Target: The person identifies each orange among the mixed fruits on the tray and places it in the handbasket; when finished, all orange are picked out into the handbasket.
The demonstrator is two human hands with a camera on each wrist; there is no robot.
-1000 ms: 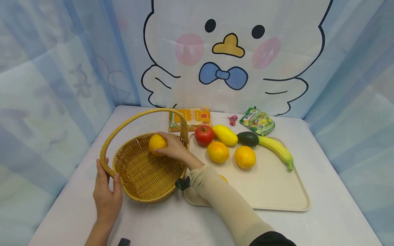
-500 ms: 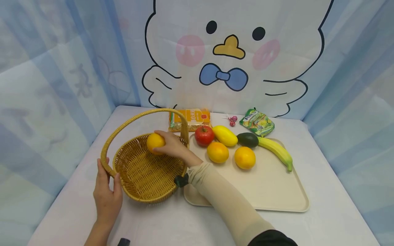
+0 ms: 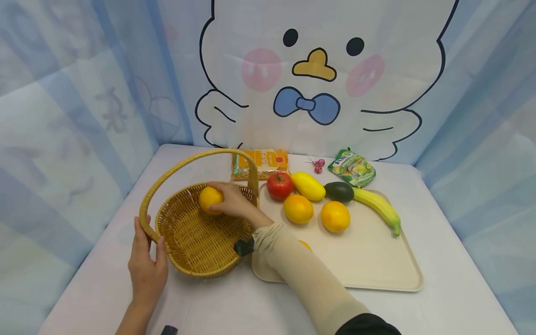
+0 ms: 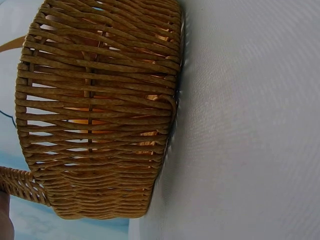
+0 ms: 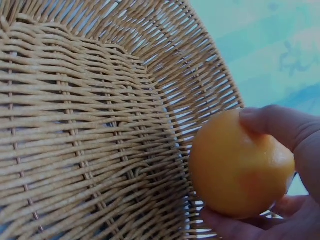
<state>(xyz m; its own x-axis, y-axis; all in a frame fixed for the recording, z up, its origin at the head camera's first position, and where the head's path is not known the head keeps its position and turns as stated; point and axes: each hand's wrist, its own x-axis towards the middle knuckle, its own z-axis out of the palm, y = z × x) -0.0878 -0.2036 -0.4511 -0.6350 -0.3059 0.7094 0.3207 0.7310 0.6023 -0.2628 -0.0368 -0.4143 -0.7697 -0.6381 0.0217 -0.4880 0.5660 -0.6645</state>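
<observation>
A curtain (image 3: 377, 23) printed with a bow-tied cartoon bird hangs behind the wicker basket (image 3: 197, 246), and a pale tablecloth (image 3: 226, 307) lies beneath it. A cream tray (image 3: 377, 260) sits just right of the basket, close enough that one beige sleeve (image 3: 305, 274) spans both. The basket stands flat on its base, its handle (image 3: 190, 160) upright, leaving the mouth open to a reach from above. At the basket's left side, the left hand (image 3: 147, 265) grips the foot of the handle between thumb and fingers, seemingly to keep the basket from sliding or tipping. Over the basket's far inner wall, the right hand (image 3: 238, 202) holds an orange (image 3: 209, 200), thumb and fingers spread only as wide as the fruit and curved round it, probably because a round skin could roll free of a looser hold; whether it touches the wicker I cannot tell. Behind the basket and to its right lie a grain packet (image 3: 265, 164) and a green snack bag (image 3: 353, 168). Right of the basket, on the tray, rest a banana (image 3: 378, 208), a yellow mango (image 3: 308, 185), a red apple (image 3: 279, 186), two loose oranges (image 3: 298, 209), a third one (image 3: 304, 244) mostly hidden by the sleeve, and a dark avocado (image 3: 339, 191). Smallest, beyond the basket's right, are lollipops (image 3: 319, 165).
</observation>
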